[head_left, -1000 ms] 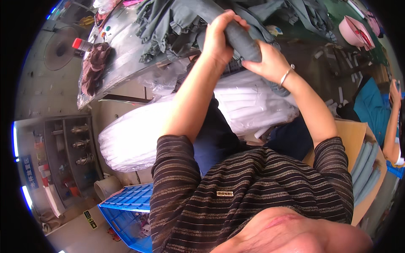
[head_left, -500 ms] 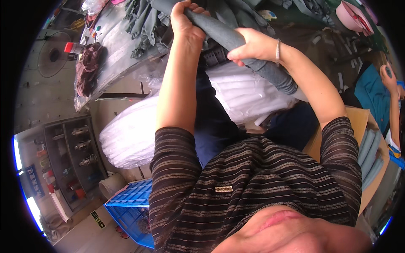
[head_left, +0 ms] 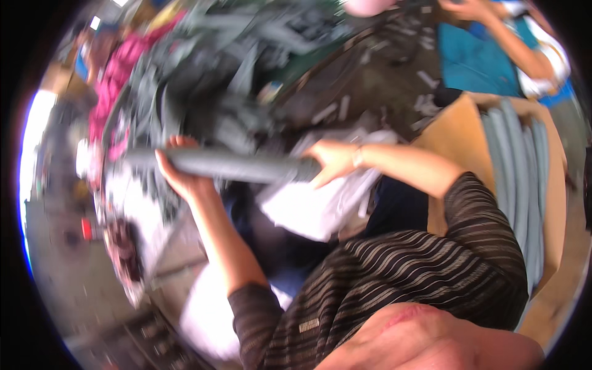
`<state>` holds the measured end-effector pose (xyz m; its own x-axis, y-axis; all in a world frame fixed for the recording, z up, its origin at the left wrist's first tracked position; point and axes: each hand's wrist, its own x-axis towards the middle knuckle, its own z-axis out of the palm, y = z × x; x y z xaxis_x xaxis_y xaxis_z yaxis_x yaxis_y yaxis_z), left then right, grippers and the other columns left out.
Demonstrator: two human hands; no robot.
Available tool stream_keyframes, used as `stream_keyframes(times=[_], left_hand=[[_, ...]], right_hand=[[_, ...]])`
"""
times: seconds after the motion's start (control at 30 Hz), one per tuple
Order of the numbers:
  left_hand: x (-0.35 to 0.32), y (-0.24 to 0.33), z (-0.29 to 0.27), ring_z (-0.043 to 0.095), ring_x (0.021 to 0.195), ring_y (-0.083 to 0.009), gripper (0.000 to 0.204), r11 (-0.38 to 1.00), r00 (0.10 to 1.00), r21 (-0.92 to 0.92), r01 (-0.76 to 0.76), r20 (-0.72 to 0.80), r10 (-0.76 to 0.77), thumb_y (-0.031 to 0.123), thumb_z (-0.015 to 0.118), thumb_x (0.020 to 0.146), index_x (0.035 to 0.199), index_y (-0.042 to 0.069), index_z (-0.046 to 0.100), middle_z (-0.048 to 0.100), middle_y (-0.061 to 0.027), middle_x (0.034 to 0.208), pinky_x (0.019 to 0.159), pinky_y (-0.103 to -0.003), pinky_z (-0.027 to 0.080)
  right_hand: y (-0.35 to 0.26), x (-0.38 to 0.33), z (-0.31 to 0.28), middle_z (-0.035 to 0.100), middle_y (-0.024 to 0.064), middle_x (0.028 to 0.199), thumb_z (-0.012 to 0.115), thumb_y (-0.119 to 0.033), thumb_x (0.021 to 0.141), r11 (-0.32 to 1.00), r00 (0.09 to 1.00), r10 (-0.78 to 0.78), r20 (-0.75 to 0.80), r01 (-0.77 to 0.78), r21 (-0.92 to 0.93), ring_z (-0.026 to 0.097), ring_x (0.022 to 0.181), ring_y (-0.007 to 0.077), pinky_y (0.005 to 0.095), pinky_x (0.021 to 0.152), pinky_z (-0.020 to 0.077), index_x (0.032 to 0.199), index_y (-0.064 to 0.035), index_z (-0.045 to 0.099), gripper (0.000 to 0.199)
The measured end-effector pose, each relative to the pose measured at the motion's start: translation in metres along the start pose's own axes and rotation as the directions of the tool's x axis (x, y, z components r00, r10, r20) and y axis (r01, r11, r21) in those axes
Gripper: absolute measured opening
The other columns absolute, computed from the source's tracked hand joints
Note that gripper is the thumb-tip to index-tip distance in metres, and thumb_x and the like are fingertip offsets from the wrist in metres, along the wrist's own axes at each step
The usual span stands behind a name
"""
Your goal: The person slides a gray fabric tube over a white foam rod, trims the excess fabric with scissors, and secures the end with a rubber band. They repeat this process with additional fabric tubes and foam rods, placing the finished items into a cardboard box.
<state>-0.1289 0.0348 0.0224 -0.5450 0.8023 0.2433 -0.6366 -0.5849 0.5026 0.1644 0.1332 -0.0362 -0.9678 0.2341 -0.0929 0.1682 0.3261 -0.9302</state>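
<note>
Grey roll [head_left: 240, 165] held nearly level, left of centre

The left fingers [head_left: 183, 141] grasp the roll toward its left end, the thumb on the near side; the right fingers [head_left: 316, 148] are wrapped round its right end, partly covering it. The roll's left tip smears into heaped grey cloth [head_left: 185, 80], so where it stops is hard to make out.

That heap crowds the roll from above, filling much of the upper left. Below the roll, the space between the left forearm [head_left: 222, 240] and right forearm [head_left: 410, 166] opens onto dark trousers [head_left: 271, 237] and a white plastic-wrapped bundle [head_left: 302, 213]. The bench [head_left: 132, 197] edge runs to a corner at lower left, near a maroon cloth [head_left: 123, 250].

On the right, the right forearm crosses before the flap of a cardboard box [head_left: 459, 132]; whether they touch cannot be told. Grey-blue rolls [head_left: 509, 160] are packed inside.

At upper right, a co-worker's arm [head_left: 518, 46] is partly in view. A pink object [head_left: 368, 5] is cut off by the top edge. Blur hides detail along the left side.
</note>
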Motion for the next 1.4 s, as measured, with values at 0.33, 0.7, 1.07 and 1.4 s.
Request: stream_keyframes(times=[0.33,0.7,1.07,1.4], left_hand=[[-0.022,-0.078,0.111,0.038,0.061,-0.0097,0.012,0.941,0.917,-0.155,0.301,0.318,-0.241,0.007,0.052,0.085,0.095,0.007,0.047,0.036,0.0009,0.069,0.063,-0.025,0.041],[-0.051,-0.095,0.114,0.051,0.081,-0.0155,0.027,0.924,0.98,0.364,0.114,0.112,-0.165,0.017,0.059,0.083,0.105,0.007,0.047,0.051,-0.002,0.084,0.087,-0.036,0.044],[-0.028,-0.065,0.089,0.042,0.065,-0.0126,0.017,0.97,0.993,0.225,0.092,0.053,-0.106,0.009,0.053,0.081,0.096,0.009,0.045,0.043,0.0,0.069,0.071,-0.03,0.042],[-0.055,0.009,0.101,0.034,0.056,-0.0069,0.015,0.969,0.991,0.21,-0.128,0.059,0.118,0.007,0.054,0.08,0.091,0.004,0.045,0.035,0.0019,0.064,0.054,-0.021,0.033]], right_hand=[[-0.09,-0.002,-0.02,0.067,0.0153,0.081,0.079,-0.04,0.056,0.967,0.946,-0.121,-0.3,0.044,-0.251,0.065,0.077,0.0296,0.0369,0.071,0.0499,0.088,-0.0009,0.066,0.052],[-0.076,0.02,-0.026,0.067,0.0124,0.081,0.081,-0.038,0.059,0.985,0.93,-0.169,-0.325,0.155,-0.069,0.065,0.079,0.026,0.0336,0.072,0.0494,0.095,-0.0001,0.064,0.055],[-0.061,0.028,-0.013,0.066,0.0131,0.084,0.076,-0.031,0.056,0.952,0.964,-0.067,-0.257,-0.016,-0.306,0.063,0.085,0.0318,0.0403,0.075,0.0489,0.095,-0.0082,0.063,0.047],[-0.116,0.097,0.017,0.066,0.0155,0.073,0.076,-0.033,0.053,0.934,0.957,-0.279,0.079,0.29,-0.208,0.063,0.074,0.0303,0.0382,0.069,0.049,0.077,-0.0037,0.064,0.04]])
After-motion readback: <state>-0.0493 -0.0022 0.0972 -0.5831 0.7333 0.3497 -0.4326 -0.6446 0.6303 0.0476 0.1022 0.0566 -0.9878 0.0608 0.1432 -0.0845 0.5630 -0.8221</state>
